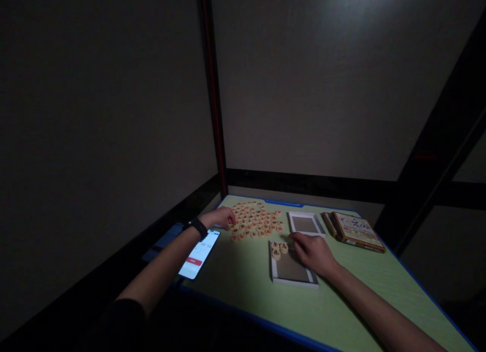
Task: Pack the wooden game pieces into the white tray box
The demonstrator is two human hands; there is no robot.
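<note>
Round xiangqi pieces [255, 221] with red and black characters lie spread over the far left part of the green table. My left hand [223, 217], with a dark watch on its wrist, reaches the left edge of this spread, its fingers curled down at the pieces. Whatever its fingertips hold is hidden. Three black-lettered pieces [276, 249] sit in the far left corner of the near shallow white box [292, 281]. Over that box's far right side is my right hand [312, 251], fingers bent and pressed together. I cannot make out anything between them.
A second shallow box [306, 223] with white walls lies beyond the near one. To its right are stacked printed box lids [359, 231]. A lit phone [198, 256] rests at the table's left edge, under my left forearm. Walls stand behind and left of the table [243, 281].
</note>
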